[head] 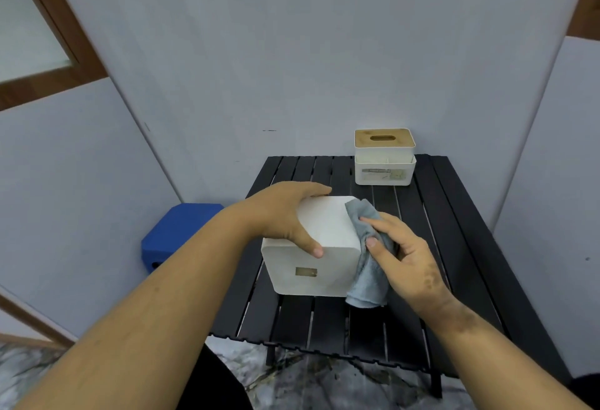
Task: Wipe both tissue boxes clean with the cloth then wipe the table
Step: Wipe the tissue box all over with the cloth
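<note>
Step one: my left hand point(285, 215) grips the near box point(319, 247), tipped over mid-counter point(454, 215). My right hand point(402, 257) presses the cloth point(370, 280) on its right side. Next probably: other faces, then the far box point(384, 158).

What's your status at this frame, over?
Left hand gripping near tissue box. Right hand pressing cloth on its right side. Far box untouched at back of table. Nothing in the way.
</note>
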The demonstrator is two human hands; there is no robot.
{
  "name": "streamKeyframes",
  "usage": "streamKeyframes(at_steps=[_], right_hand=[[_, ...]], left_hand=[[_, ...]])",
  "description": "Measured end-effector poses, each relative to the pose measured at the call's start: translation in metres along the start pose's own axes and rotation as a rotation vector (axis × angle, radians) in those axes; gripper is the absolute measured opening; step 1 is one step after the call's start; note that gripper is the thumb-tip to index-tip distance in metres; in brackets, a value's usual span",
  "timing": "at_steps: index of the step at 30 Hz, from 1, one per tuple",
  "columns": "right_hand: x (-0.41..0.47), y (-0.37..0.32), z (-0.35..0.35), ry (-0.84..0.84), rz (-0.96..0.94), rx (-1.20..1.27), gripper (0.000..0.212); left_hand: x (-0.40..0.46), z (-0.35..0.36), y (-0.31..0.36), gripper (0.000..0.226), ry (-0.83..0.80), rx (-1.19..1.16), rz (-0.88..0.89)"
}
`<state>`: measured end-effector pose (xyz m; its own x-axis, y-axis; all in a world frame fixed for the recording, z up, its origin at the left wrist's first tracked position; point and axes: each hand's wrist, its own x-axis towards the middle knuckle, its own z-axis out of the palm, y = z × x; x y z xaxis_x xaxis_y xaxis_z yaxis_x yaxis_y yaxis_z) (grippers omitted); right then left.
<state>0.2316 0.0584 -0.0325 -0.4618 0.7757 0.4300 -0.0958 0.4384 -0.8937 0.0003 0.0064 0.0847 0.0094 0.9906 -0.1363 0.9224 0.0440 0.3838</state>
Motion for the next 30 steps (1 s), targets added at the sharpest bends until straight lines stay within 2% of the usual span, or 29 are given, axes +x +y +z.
streamKeyframes(at_steps=[3, 6, 7, 11, 14, 18, 21, 25, 27, 30], right_hand=[[0.017, -0.015, 0.008, 0.008, -0.097, -0.272, 0.029], [0.04, -0.03, 0.02, -0.108, -0.184, -0.572, 0.034], [0.042, -0.03, 0.022, -0.101, -0.154, -0.555, 0.033], [0.019, -0.01, 0.015, 0.086, 0.064, -0.082, 0.028], [0.002, 0.003, 0.017, 0.128, 0.184, 0.135, 0.03], [-0.017, 0.007, 0.021, 0.152, 0.316, 0.227, 0.032], [-0.016, -0.004, 0.021, 0.152, 0.193, 0.129, 0.031], [0.004, -0.039, 0.024, 0.144, -0.073, -0.069, 0.031], [0.018, -0.053, 0.024, 0.047, -0.146, -0.191, 0.032], [0.033, -0.063, 0.027, -0.097, -0.143, -0.335, 0.032]], left_hand=[[-0.003, 0.006, -0.001, 0.114, 0.035, -0.05, 0.027], [-0.001, 0.011, 0.0, 0.107, 0.049, -0.1, 0.056], [-0.002, 0.011, 0.0, 0.108, 0.049, -0.109, 0.052], [-0.003, 0.009, 0.004, 0.116, 0.005, -0.026, 0.047], [-0.002, 0.008, 0.007, 0.115, -0.009, 0.072, 0.056], [-0.009, 0.012, 0.01, 0.106, 0.067, 0.158, 0.079], [-0.02, 0.016, 0.009, 0.107, 0.157, 0.194, 0.124], [-0.04, 0.018, -0.008, 0.114, 0.277, -0.088, 0.125], [-0.048, 0.024, -0.017, 0.111, 0.306, -0.235, 0.122], [-0.053, 0.036, -0.031, 0.103, 0.341, -0.365, 0.098]])
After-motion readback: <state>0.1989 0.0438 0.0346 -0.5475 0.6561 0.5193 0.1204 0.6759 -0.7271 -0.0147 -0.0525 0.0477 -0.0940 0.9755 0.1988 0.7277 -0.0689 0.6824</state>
